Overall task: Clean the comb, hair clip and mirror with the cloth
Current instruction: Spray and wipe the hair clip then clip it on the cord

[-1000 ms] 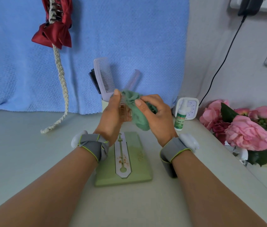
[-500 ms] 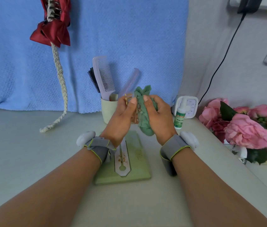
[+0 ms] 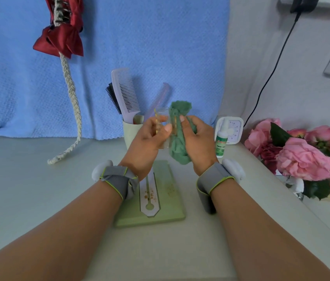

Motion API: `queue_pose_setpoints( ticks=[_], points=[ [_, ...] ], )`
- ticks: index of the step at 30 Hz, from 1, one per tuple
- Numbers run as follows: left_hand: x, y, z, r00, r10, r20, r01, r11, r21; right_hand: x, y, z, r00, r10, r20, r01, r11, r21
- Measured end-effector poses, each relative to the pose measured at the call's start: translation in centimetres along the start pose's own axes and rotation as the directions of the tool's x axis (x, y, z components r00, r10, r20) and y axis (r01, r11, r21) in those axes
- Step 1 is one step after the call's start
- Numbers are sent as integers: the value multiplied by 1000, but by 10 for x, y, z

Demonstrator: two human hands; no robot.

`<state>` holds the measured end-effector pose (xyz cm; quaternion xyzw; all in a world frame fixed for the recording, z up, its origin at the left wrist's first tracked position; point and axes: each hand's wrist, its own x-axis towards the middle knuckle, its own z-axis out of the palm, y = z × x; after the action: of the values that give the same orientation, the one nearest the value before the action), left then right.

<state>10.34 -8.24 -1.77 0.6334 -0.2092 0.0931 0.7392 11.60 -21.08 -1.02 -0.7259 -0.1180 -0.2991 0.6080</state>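
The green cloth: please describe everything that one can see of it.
The green cloth looks like soft, fuzzy towelling, bunched into an upright wad, held in the air above the table. The right hand grips its middle with curled fingers; its tufted top sticks up above them, its lower end hangs below. Its left side meets the clear hair clip that the left hand pinches.

A: What changed in the cloth (image 3: 177, 147)?
B: It had lain draped over the hair clip (image 3: 160, 118); it then stood bunched upright against the clip's right side.
A: And the hands?
B: The left hand (image 3: 145, 142) turned the clip, baring its clear top. The right hand (image 3: 198, 142) gripped the cloth lower.
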Motion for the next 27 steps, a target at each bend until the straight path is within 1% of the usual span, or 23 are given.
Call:
queue_pose_setpoints(
  ticks=[2, 4, 5, 6, 8, 9, 13, 15, 17, 18, 20, 22, 23, 24, 25, 26, 27],
  points=[
    [3, 1, -4, 994, 6, -108, -9, 1000, -24, -1, -2, 0, 998, -62, -32, 63, 998, 13],
    [5, 2, -7, 977, 15, -213, -21, 999, -24, -3, -6, -2, 994, -97, -51, 101, 990, 98],
    [5, 2, -7, 971, 19, -239, -25, 999, -24, -4, -8, -2, 993, -117, -26, 120, 986, 119],
    [4, 1, -7, 970, 28, -241, -31, 999, -9, -6, -10, 0, 991, -132, 31, 127, 983, 133],
    [1, 2, -6, 977, 57, -207, -45, 997, 62, -10, -8, 5, 977, -143, 159, 128, 986, 103],
    [0, 2, -4, 980, 76, -185, -58, 993, 101, -10, -6, 6, 974, -152, 168, 143, 988, 66],
    [-4, 3, 2, 991, 126, -51, -112, 970, 215, -6, -3, 0, 986, -162, 29, 164, 982, -93],
    [-5, 2, 3, 990, 140, -22, -129, 957, 258, -5, -2, -1, 985, -172, -34, 163, 971, -176],
    [-5, 2, 1, 987, 159, 1, -152, 940, 306, -6, -3, 0, 973, -222, -64, 196, 938, -286],
    [-4, 2, -2, 986, 168, 11, -161, 926, 342, -6, -3, 0, 971, -227, -74, 191, 925, -329],
    [-2, 3, -5, 985, 173, 22, -167, 900, 403, -3, -4, -1, 977, -163, -136, 107, 930, -351],
    [-2, 5, -7, 988, 151, -15, -134, 914, 382, 1, -3, -5, 965, -71, -253, -1, 962, -274],
    [-1, 7, -7, 991, 129, -33, -110, 933, 342, 3, -2, -8, 952, -43, -304, -18, 981, -194],
    [-2, 8, -6, 994, 103, -39, -87, 951, 298, 4, -1, -11, 946, -41, -323, 10, 995, -97],
    [-2, 8, -5, 996, 85, -39, -73, 964, 256, 3, -1, -13, 954, -56, -295, 59, 998, 1],
    [-2, 7, -3, 997, 65, -38, -55, 975, 214, 2, -2, -12, 973, -79, -216, 98, 992, 80],
    [-2, 6, -1, 998, 33, -46, -25, 986, 167, 0, -3, -10, 988, -117, -96, 128, 985, 116]
  ],
)
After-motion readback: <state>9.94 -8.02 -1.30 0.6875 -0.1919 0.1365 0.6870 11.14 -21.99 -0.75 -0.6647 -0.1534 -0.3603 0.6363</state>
